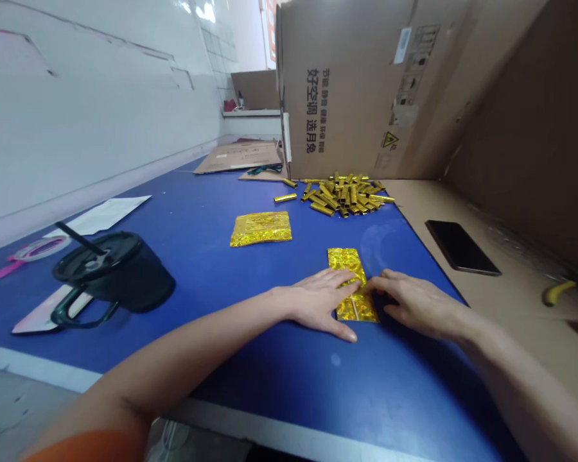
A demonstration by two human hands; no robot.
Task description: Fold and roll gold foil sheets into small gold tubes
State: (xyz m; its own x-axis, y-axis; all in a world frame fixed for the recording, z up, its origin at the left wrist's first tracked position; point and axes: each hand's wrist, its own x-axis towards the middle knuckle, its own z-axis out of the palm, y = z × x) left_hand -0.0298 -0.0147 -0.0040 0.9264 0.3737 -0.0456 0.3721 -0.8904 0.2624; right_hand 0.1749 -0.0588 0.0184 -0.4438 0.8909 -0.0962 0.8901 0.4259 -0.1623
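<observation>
A shiny gold foil sheet [347, 258] lies on the blue table, its long side running away from me. My left hand [322, 296] rests palm down across its middle, fingers stretched out flat and thumb apart. At the sheet's right edge, my right hand [411, 301] is curled, its fingertips closed on the foil there. A thin pale strip [355, 309] shows on the near part of the sheet. Farther left lies a flat stack of gold foil [261, 229]. Behind, small gold tubes [344, 194] are heaped, with a few loose ones beside the heap.
A dark lidded mug [130, 273] with a straw stands at left, near a tape roll [43, 249] and white paper [106, 217]. A large cardboard box [351, 96] rises behind the tubes. On cardboard at right lie a phone [462, 247] and a yellow curved object [559, 292].
</observation>
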